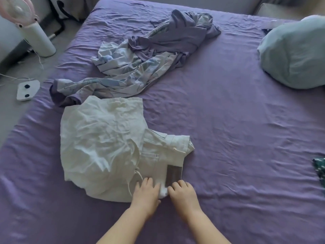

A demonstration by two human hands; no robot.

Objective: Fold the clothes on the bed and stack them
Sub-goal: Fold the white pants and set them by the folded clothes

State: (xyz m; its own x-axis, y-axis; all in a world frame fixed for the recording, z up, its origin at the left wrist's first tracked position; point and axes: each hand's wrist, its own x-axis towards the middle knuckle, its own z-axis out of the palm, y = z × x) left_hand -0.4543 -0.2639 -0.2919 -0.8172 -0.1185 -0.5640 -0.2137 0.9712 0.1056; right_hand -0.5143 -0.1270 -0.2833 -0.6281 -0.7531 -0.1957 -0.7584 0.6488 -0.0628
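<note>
A crumpled white garment (105,147) with a grey label patch (173,175) lies on the purple bed sheet (237,138), near the front. My left hand (146,192) rests flat on its near edge, fingers fairly straight. My right hand (182,192) sits just to the right, fingertips on the garment's near corner below the label; whether it pinches the cloth I cannot tell. Farther back lies a rumpled purple and pale patterned garment (140,67), unfolded.
A pale blue pillow (295,55) sits at the right edge of the bed. A dark green patterned cloth (320,166) peeks in at the far right. On the floor to the left stand a white fan (35,32) and a white slipper-like item (27,92).
</note>
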